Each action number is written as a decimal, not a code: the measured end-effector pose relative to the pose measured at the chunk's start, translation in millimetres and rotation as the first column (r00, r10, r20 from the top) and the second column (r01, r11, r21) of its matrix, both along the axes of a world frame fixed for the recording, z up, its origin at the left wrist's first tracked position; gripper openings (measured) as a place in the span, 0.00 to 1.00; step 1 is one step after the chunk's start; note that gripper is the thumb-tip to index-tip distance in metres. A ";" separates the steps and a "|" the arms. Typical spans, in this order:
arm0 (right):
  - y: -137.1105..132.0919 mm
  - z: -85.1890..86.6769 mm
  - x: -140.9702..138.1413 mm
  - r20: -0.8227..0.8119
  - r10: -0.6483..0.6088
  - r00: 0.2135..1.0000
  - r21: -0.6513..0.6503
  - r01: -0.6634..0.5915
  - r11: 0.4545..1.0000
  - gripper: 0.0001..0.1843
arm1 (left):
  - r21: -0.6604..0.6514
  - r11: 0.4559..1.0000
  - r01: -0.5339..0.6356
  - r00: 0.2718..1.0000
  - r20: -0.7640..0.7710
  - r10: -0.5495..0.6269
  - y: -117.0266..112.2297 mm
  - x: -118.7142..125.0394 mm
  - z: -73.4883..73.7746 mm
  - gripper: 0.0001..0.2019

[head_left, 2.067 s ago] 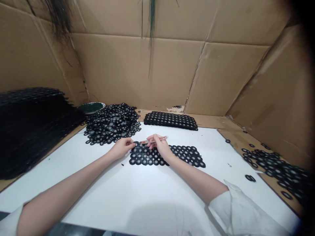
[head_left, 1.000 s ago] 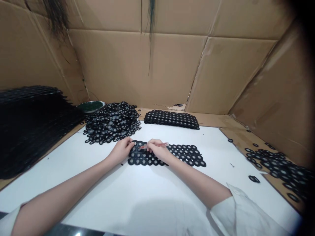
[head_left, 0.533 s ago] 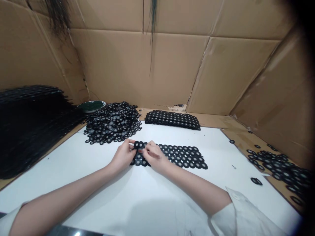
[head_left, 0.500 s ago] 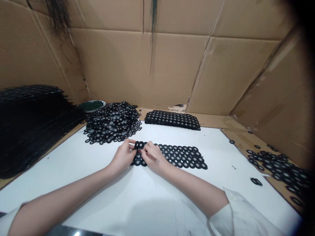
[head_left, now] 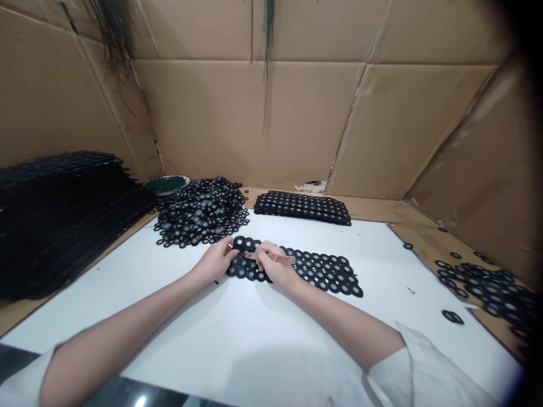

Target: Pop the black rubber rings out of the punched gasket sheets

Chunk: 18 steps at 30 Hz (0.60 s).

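Observation:
A black sheet of joined rings with grey mesh centres [head_left: 322, 270] lies on the white table [head_left: 237, 339]. My left hand [head_left: 218, 261] grips the sheet's left edge, fingers curled onto the rings. My right hand [head_left: 274, 265] is closed on a thin pinkish clear tool [head_left: 278, 258], its tip against the rings at the sheet's left end. Both hands meet over that end, which is partly hidden by them.
A loose heap of cut rings [head_left: 201, 212] lies behind my left hand, beside a green dish [head_left: 169, 185]. A stack of ring sheets [head_left: 303, 207] sits at the back, a tall dark stack [head_left: 59, 215] at left, scattered rings [head_left: 483, 280] at right. Cardboard walls surround the table.
The sheet has slid and turned a little under my hands. My right hand went down onto its left end, hiding the tool, and the tool now shows again, lying across the rings.

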State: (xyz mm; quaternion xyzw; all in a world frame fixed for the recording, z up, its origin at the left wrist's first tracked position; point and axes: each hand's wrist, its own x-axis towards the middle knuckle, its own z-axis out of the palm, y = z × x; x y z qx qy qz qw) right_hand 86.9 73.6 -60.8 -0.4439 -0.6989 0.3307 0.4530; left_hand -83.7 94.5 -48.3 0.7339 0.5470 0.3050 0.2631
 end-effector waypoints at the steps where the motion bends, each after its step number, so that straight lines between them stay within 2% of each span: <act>1: 0.0 -0.4 -0.9 0.002 -0.016 1.000 0.003 0.016 1.000 0.14 | -0.024 1.000 0.016 1.000 0.025 -0.016 0.6 -0.4 -0.1 0.05; 5: 1.4 -4.4 -3.5 0.014 -0.040 0.999 0.013 0.040 0.999 0.12 | -0.160 0.983 0.086 0.990 0.127 -0.066 1.8 -2.9 0.0 0.09; 8: 1.2 -5.3 -3.5 0.032 -0.030 0.999 0.033 0.029 0.999 0.13 | -0.215 0.973 0.085 0.985 0.164 -0.050 0.8 -4.0 2.1 0.14; 13: -1.5 -0.4 -1.6 0.063 0.014 0.998 0.030 -0.016 0.999 0.13 | -0.218 0.976 0.009 0.988 0.152 0.025 -2.3 -3.6 5.0 0.16; 18: -5.8 -0.7 -5.2 0.137 0.041 0.990 0.050 -0.048 0.998 0.13 | -0.185 0.982 -0.037 0.993 0.100 0.057 -8.7 0.4 -0.5 0.15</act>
